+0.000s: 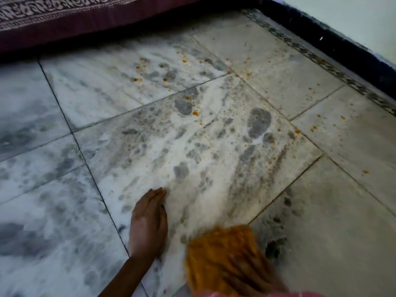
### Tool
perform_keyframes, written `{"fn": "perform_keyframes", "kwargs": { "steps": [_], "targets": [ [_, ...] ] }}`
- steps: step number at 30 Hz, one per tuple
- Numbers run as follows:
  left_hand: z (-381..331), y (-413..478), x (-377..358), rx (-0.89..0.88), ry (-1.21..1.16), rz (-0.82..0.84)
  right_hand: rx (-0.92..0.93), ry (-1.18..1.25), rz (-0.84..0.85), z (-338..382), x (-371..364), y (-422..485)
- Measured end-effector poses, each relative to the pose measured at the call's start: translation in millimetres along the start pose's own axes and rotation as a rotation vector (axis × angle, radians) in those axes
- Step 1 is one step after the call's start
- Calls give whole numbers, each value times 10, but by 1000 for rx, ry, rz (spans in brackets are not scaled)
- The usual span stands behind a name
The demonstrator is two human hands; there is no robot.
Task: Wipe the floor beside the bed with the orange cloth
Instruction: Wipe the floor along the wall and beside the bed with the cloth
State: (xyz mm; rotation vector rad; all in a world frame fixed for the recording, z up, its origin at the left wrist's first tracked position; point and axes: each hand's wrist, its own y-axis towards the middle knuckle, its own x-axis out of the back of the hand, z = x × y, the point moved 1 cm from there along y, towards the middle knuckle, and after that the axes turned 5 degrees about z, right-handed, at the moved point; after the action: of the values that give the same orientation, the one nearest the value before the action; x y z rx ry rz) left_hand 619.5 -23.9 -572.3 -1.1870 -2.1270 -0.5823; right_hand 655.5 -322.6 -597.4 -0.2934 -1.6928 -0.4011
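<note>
1. Nearest to us, at the bottom edge, a pink sleeve [246,294] borders our right hand [252,275], which lies on top of the orange cloth [216,254].
2. Right hand state: heavily blurred. Finger shapes run across the fabric, but we cannot tell whether they lie flat or curl into it.
3. Orange cloth position: on the floor [64,211], lower centre-right, bunched on a marble tile. It sits near our left hand [150,224] with a narrow strip of tile between them.
4. Left hand state: palm down on the tile, fingers straight and held together, pointing away from us. It holds nothing. The wrist sits just beside a dark tile joint.
5. Floor surface: pale marble tiles with grey patches and dark joints. A whitish, streaked film covers the centre tiles.
6. Orange specks [195,113] are scattered over the far centre and right-hand tiles.
7. Bed [64,24]: a maroon cover with a patterned border runs along the top left, well apart from the cloth.
8. Dark skirting [342,50] runs along the top right, under a pale wall [353,13].
</note>
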Motion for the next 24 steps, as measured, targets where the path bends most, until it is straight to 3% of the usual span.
{"fn": "perform_keyframes", "kwargs": {
  "steps": [3,5,8,10,13,16,19,21,24],
  "targets": [
    [23,-4,8,-31,-2,11,-106,30,197,-630,53,-545],
    [13,4,-2,-47,8,26,-411,175,209,-924,69,-470],
    [-38,-38,-58,-94,24,84,-965,212,97,-963,29,348],
    [-93,-51,-110,-154,40,133,-1162,237,63,-828,73,996],
    [-166,22,-143,-141,37,182,-1063,264,32,-536,86,1487],
    [-236,191,-148,-121,21,216,-712,314,-7,-152,146,1236],
    [-275,394,-166,-159,62,256,-430,330,-93,-225,179,522],
    [-314,513,-203,-201,90,291,-488,312,-119,-570,194,7],
    [-400,660,-268,-279,145,358,-979,288,-51,-1181,157,-241]
  ]
}}
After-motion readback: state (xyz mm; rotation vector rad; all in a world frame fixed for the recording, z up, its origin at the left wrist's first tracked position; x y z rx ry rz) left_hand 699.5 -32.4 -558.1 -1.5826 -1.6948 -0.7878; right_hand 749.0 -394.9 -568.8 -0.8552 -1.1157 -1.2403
